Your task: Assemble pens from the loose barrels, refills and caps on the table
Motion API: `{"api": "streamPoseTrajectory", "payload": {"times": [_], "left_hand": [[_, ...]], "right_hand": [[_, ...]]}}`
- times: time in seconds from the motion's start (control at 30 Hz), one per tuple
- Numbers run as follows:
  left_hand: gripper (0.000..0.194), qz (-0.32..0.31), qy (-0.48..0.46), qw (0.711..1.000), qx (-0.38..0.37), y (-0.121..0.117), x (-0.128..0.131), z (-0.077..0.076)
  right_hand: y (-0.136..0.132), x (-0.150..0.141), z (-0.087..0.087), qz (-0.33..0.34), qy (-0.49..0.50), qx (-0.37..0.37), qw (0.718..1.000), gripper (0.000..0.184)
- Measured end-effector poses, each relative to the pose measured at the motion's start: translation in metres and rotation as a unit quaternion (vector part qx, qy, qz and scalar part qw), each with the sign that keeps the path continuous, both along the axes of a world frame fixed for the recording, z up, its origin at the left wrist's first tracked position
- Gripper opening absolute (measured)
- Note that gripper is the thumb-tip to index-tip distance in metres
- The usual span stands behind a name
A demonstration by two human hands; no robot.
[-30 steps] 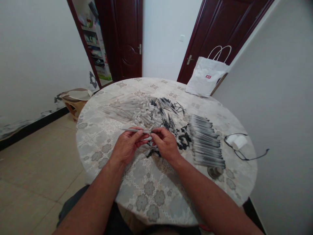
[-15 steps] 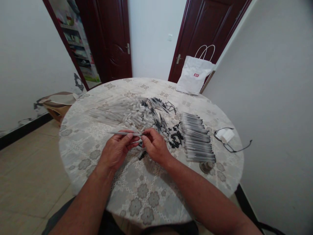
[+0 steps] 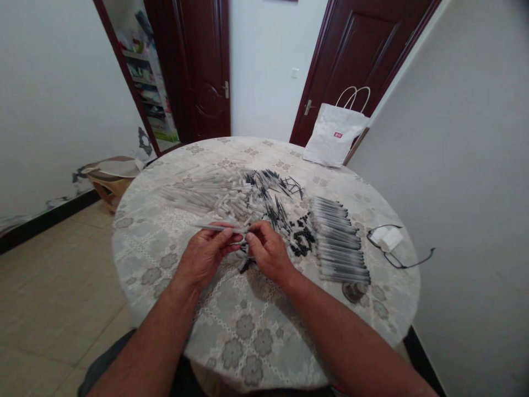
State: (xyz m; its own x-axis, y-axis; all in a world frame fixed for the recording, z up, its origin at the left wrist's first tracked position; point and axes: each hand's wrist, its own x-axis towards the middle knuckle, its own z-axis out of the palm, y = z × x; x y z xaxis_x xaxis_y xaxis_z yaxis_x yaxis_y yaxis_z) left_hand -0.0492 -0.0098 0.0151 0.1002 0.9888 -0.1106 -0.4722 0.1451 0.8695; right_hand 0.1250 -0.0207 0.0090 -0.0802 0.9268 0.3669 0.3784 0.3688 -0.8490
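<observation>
My left hand (image 3: 200, 258) is closed on a slim whitish pen barrel (image 3: 210, 226), its narrow tip pointing left. My right hand (image 3: 270, 255) pinches at the barrel's right end, its fingers almost meeting those of the left; any small part between them is too hidden to name. Beyond the hands lies a heap of loose pale barrels (image 3: 188, 196) and short white tubes (image 3: 231, 205). Thin black-and-grey sticks (image 3: 276, 210) that look like refills are scattered to its right. Little black plugs (image 3: 303, 238) gather near my right wrist. A neat stack of finished-looking pens (image 3: 336, 242) lies farther right.
Everything rests on a round table with a flowered cloth (image 3: 252, 336). Eyeglasses (image 3: 399, 264) and a folded white tissue (image 3: 388, 240) lie at the right, a small round glass-like object (image 3: 353, 292) below the pens. A white paper bag (image 3: 334, 135) stands at the back edge.
The whole view has shifted, so things appear slightly farther right and lower. Both hands stay together at the pen barrel's right end, with only slight finger movement.
</observation>
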Motion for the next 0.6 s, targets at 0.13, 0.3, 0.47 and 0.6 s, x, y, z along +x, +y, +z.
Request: {"api": "streamPoseTrajectory", "payload": {"times": [0.13, 0.3, 0.47, 0.6], "left_hand": [[0.034, -0.016, 0.0, 1.0, 0.007, -0.0001, 0.0006, -0.0027], [0.032, -0.007, -0.009, 1.0, 0.009, -0.0016, 0.0028, -0.0009], [0.032, 0.0, -0.009, 1.0, 0.016, -0.0023, 0.0032, -0.0023], [0.032, -0.009, -0.004, 1.0, 0.016, -0.0037, 0.0042, -0.0036]], "right_hand": [[0.0, 0.0006, 0.0003, 0.017, -0.021, -0.014, 1.0, 0.032], [-0.0012, 0.0004, -0.004, 0.015, 0.023, -0.03, 0.999, 0.032], [-0.0033, 0.0013, -0.0038, 0.007, 0.004, -0.002, 1.0, 0.018], [-0.005, 0.0018, -0.0011, 0.011, -0.023, -0.009, 1.0, 0.019]]}}
